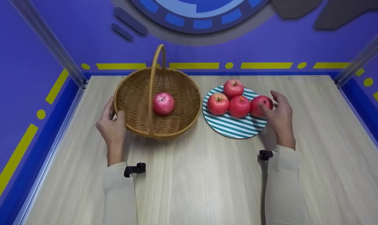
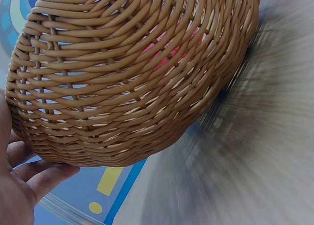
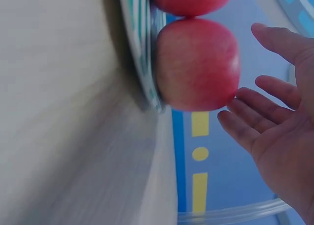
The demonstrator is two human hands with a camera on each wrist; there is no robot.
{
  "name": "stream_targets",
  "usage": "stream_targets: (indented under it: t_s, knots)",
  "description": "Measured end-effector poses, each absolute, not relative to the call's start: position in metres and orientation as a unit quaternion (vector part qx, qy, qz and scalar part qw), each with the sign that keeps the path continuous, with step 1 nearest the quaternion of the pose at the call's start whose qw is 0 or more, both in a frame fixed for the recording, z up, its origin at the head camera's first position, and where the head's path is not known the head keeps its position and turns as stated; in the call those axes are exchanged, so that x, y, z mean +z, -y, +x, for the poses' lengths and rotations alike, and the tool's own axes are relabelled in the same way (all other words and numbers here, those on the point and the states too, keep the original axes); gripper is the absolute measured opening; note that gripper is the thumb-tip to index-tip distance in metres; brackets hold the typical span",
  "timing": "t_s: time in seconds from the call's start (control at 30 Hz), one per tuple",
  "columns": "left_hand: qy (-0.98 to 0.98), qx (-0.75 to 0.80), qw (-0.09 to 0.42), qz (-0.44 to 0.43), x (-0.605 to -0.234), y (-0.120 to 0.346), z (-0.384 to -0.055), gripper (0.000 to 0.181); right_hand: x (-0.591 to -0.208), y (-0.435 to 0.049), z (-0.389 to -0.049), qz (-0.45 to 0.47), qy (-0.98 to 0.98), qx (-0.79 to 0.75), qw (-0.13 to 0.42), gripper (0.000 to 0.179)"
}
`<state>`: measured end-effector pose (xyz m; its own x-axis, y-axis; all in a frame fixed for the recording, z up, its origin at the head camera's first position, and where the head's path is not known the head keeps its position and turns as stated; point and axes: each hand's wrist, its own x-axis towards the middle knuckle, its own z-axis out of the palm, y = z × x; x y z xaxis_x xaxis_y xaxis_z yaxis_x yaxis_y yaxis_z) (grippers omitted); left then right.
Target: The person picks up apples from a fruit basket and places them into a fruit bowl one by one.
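A brown wicker basket (image 1: pixel 179 125) with an arched handle stands on the left, a single red apple (image 1: pixel 163 103) inside it. My left hand (image 1: pixel 112 129) holds the basket's left rim, thumb over the edge and fingers along the outer wall. In the left wrist view, the woven wall (image 2: pixel 122 87) fills much of the picture, with red showing through its gaps. To the right, a green-and-white striped plate (image 1: pixel 232 129) bears several red apples (image 1: pixel 218 104). Beside the rightmost apple (image 3: pixel 198 65), my right hand (image 1: pixel 281 120) has its fingers spread, thumb overlapping it in the head view.
Everything stands on a light wood-grain table (image 1: pixel 195 181), the basket left of the plate. Blue-purple panels (image 1: pixel 254 47) with yellow markings rise at the back and both sides. A small black device (image 1: pixel 135 169) is worn on each wrist.
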<state>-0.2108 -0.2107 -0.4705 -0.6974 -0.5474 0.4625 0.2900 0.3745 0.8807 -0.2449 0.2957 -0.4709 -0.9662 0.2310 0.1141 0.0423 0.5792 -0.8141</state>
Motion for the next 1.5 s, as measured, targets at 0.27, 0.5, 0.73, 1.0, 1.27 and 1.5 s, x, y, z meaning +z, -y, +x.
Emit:
stream_targets:
  t_s: [0.27,0.5,0.73,1.0,1.27,1.5]
  knots:
    - [0.732,-0.562,0.375,0.087,-0.473,0.208,-0.212,0.051,-0.459,-0.276,-0.243,-0.038,0.895,0.423,0.138,0.075]
    - [0.728,-0.572,0.368,0.087,-0.47,0.204,-0.209,0.05,-0.454,-0.254,-0.247,0.034,0.887,0.424,0.18,0.068]
    - [0.74,-0.556,0.369,0.084,-0.473,0.207,-0.211,0.049,-0.447,-0.229,-0.253,0.091,0.891,0.409,0.176,0.068]
    - [0.738,-0.555,0.374,0.084,-0.474,0.209,-0.212,0.05,-0.432,-0.199,-0.258,0.141,0.891,0.409,0.139,0.072]
    - [0.735,-0.561,0.371,0.084,-0.473,0.21,-0.212,0.051,-0.417,-0.173,-0.261,0.191,0.899,0.381,0.106,0.074]
    - [0.734,-0.563,0.371,0.085,-0.472,0.211,-0.211,0.051,-0.412,-0.155,-0.264,0.217,0.901,0.368,0.079,0.073]
